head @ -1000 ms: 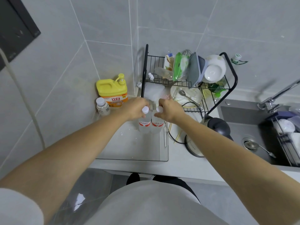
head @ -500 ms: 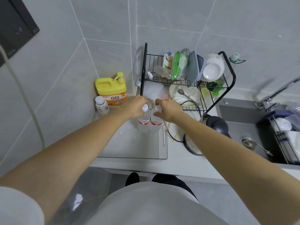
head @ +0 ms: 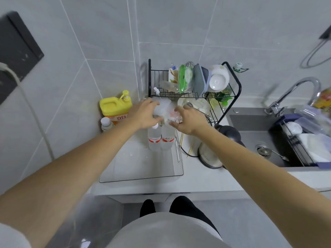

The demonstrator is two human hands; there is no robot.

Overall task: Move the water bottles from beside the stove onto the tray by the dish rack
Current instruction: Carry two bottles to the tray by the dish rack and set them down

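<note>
Head view, looking down at a kitchen corner. Two clear plastic water bottles with red-and-white labels (head: 160, 137) stand upright, touching side by side, at the far right corner of the clear shallow rectangular tray (head: 143, 177), just near of the black wire dish rack (head: 195, 94). Both visible bottles thus appear delivered; whether more remain beside the stove cannot be told, since no stove is in view. The left hand (head: 145, 116) hovers over the left bottle's white cap, fingers loosely spread, holding nothing. The right hand (head: 188, 121) hovers over the right bottle, fingers extended and relaxed; its grip is likewise released. Both forearms reach far across the white table (head: 206, 179). A yellow detergent jug with pump (head: 114, 107) and a small white-capped bottle (head: 106, 123) stand left of the tray.
</note>
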